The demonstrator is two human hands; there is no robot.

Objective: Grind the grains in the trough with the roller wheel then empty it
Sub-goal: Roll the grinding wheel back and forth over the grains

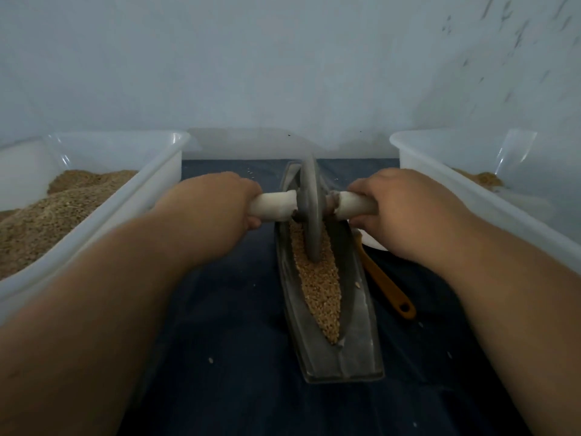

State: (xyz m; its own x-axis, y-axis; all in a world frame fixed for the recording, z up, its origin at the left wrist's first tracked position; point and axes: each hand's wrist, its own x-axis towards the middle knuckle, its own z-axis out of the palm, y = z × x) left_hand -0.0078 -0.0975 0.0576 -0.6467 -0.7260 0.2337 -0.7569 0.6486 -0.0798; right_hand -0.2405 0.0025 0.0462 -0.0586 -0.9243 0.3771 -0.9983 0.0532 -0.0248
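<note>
Left hand (220, 199): curled round the left handle (276, 205).
Right hand (399, 206): gripping the right handle (349, 205).
Wheel (309, 212): upright in the trough (358, 297), on the grains (320, 284).

A dark blue cloth (226, 309) covered the work surface. Along the cloth's left edge stood a white plastic tub (151, 180) heaped with brown meal (47, 221). Along its right edge stood a second white tub (418, 158) holding only a small brown pile (484, 178). At the cloth's far edge sat a third pale container (245, 146), against a light wall (283, 73). An orange handle (386, 284) lay on the cloth's right half, and a few stray kernels (211, 360) dotted the cloth.
</note>
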